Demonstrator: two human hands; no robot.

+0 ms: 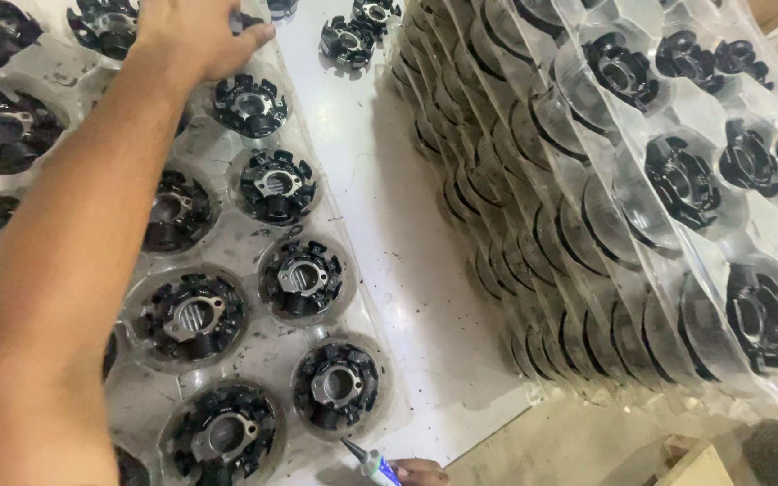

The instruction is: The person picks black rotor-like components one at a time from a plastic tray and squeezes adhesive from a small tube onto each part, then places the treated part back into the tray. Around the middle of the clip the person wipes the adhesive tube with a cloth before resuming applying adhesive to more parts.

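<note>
Here my left hand [193,34] lies flat, fingers spread, on the far end of the clear plastic blister tray [258,351] of black round metal rotor parts [278,185]. My right hand [418,470], at the tray's near edge, pinches a small white nozzle-tipped tube [373,463]. A leaning stack of filled trays [587,207] stands well apart on the white table [407,270].

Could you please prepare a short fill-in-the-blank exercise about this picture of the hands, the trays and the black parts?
1. The left hand rests at the far end of a clear plastic ____ of black round parts.
2. The right hand holds a small ____ with a pointed nozzle.
3. The stack of trays stands to the ____ of the flat tray.

Missing words: tray; tube; right
</note>
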